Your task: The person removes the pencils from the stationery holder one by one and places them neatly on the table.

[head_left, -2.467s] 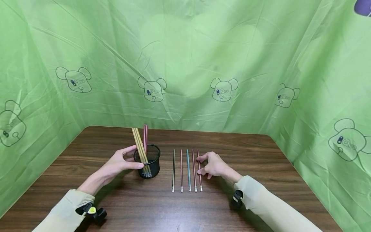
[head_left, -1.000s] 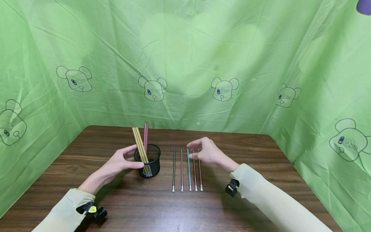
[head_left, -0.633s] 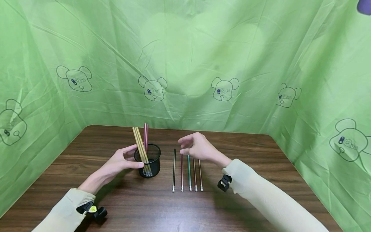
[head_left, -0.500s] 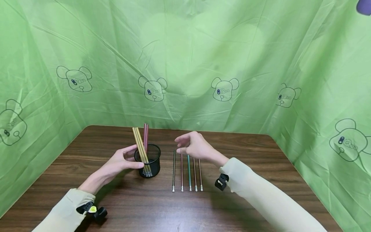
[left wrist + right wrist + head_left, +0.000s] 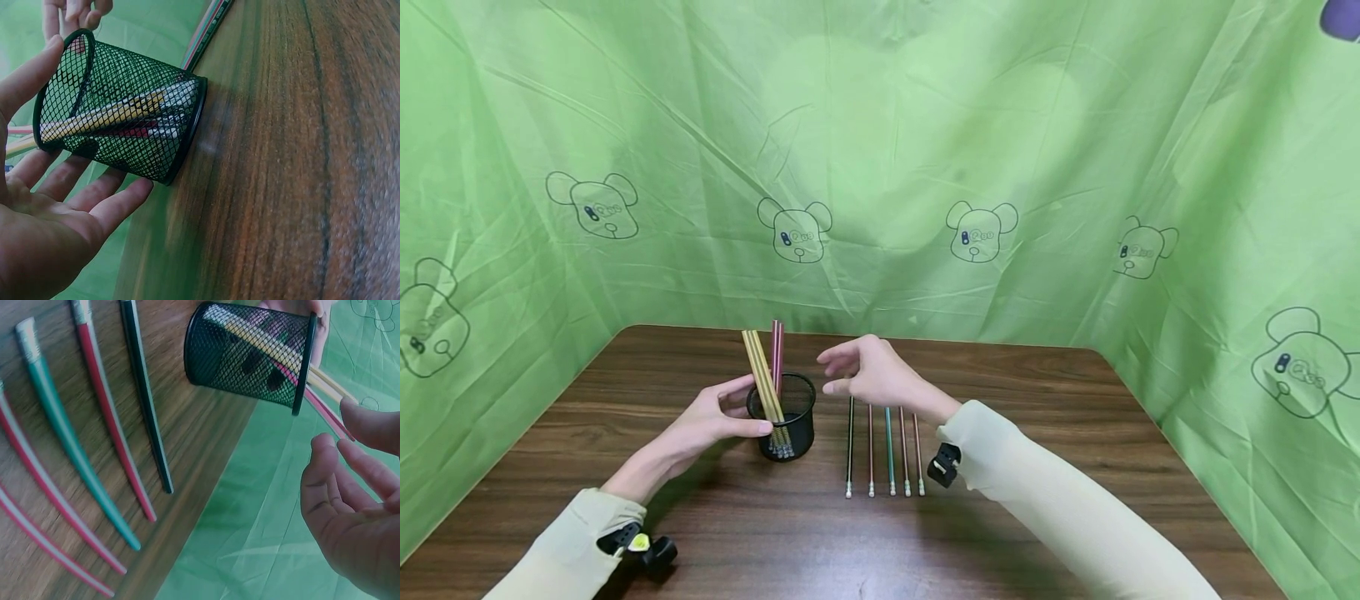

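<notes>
A black mesh pencil cup (image 5: 802,430) stands on the table, gripped by my left hand (image 5: 703,421) with the thumb on the near rim and fingers along the far side. Inside it, yellow pencils (image 5: 761,373) and dark red pencils (image 5: 777,357) lean with their erasers down. My right hand (image 5: 877,373) hovers just right of the cup, fingers loosely bent and holding nothing. Below it several pencils lie side by side: a black pencil (image 5: 850,454), a teal pencil (image 5: 891,454) and red pencils (image 5: 871,458). The right hand covers their far tips in the head view.
The brown wooden table (image 5: 737,533) has its far edge close behind the cup. A green curtain (image 5: 895,167) with printed bear heads surrounds the table at the back and sides.
My right hand has left the rightmost red pencil, risen and moved left over the row toward the cup. The pencils lie where they were. My left hand keeps its hold on the cup.
</notes>
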`<state>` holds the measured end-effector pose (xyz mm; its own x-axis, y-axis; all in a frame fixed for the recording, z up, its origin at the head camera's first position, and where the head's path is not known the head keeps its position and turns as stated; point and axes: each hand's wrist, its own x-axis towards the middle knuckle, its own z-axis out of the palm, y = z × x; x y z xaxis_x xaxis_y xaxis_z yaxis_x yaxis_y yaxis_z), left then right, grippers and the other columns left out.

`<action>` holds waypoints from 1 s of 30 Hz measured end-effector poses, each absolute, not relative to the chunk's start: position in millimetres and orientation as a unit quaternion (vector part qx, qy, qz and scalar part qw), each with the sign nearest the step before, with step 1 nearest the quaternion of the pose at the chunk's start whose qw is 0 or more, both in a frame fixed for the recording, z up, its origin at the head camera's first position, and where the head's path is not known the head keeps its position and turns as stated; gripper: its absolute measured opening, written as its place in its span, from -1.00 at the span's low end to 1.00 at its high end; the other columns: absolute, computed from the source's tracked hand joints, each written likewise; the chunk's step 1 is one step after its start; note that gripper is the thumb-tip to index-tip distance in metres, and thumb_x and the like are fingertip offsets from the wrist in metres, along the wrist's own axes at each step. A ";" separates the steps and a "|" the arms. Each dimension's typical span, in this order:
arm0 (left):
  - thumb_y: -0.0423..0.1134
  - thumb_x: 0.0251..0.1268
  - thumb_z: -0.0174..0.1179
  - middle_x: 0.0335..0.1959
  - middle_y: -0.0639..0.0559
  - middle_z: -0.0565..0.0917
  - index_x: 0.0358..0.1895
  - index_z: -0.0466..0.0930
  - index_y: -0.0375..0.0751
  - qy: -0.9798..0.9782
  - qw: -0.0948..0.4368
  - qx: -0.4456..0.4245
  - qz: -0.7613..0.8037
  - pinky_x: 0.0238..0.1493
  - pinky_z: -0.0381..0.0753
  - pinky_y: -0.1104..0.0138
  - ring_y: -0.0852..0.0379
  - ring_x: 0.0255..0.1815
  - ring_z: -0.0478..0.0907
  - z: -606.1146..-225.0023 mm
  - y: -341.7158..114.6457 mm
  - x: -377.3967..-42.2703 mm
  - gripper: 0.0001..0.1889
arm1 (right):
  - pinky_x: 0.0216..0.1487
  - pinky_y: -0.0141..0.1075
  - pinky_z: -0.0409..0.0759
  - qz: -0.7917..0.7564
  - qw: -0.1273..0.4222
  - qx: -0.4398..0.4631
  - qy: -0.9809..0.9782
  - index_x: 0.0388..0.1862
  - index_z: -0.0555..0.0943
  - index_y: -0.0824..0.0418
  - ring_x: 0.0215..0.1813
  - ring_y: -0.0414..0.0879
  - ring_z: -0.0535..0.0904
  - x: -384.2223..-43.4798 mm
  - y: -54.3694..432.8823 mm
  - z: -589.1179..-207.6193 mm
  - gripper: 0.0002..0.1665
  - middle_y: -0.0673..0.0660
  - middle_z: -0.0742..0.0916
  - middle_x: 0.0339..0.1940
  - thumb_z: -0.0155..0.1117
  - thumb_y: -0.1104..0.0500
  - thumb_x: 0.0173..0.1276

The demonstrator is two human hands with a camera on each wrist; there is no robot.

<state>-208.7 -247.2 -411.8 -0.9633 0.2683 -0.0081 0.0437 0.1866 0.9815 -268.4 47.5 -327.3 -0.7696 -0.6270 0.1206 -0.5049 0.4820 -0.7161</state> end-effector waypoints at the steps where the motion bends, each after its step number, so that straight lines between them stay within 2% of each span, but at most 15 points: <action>1: -0.26 0.24 0.53 0.44 -0.32 0.49 0.65 0.15 -0.33 0.765 0.089 0.102 0.630 0.20 0.54 0.31 -0.14 0.35 0.55 -411.9 -247.5 -208.7 -0.02 | -0.01 -0.29 0.66 -0.387 0.078 -0.334 0.856 0.23 0.74 0.13 -0.10 -0.20 0.75 -268.3 44.9 -327.4 -0.52 0.05 0.85 -0.08 0.57 0.22 0.33; 12: -0.27 0.26 0.52 0.44 -0.32 0.50 0.64 0.18 -0.32 0.757 0.092 0.110 0.637 0.20 0.55 0.30 -0.12 0.34 0.56 -411.2 -246.7 -208.9 -0.06 | -0.05 -0.32 0.65 -0.388 0.080 -0.356 0.846 0.25 0.74 0.16 -0.11 -0.23 0.74 -264.3 17.8 -328.7 -0.50 -0.07 0.84 -0.12 0.58 0.19 0.33; 23: -0.29 0.26 0.51 0.38 -0.30 0.56 0.64 0.20 -0.29 0.757 0.087 0.115 0.637 0.20 0.55 0.31 -0.04 0.29 0.60 -412.9 -246.7 -210.2 -0.07 | -0.17 -0.40 0.57 -0.359 0.061 -0.376 0.852 0.21 0.76 0.15 -0.30 -0.19 0.69 -262.4 -7.0 -334.0 -0.50 0.00 0.86 -0.12 0.61 0.21 0.28; 27: -0.28 0.26 0.51 0.37 -0.29 0.56 0.65 0.20 -0.27 0.760 0.086 0.112 0.634 0.20 0.55 0.31 -0.07 0.30 0.60 -412.6 -247.2 -209.8 -0.07 | -0.12 -0.44 0.55 -0.345 0.056 -0.371 0.860 0.23 0.75 0.15 -0.20 -0.20 0.73 -260.5 -14.5 -335.6 -0.48 -0.02 0.86 -0.13 0.61 0.19 0.28; 30: -0.27 0.27 0.51 0.38 -0.29 0.56 0.65 0.20 -0.27 0.762 0.087 0.112 0.632 0.20 0.55 0.31 -0.07 0.31 0.59 -412.3 -247.3 -209.9 -0.07 | -0.03 -0.47 0.53 -0.336 0.052 -0.366 0.866 0.25 0.74 0.14 -0.02 -0.19 0.73 -258.9 -18.2 -336.6 -0.46 -0.04 0.86 -0.16 0.61 0.17 0.28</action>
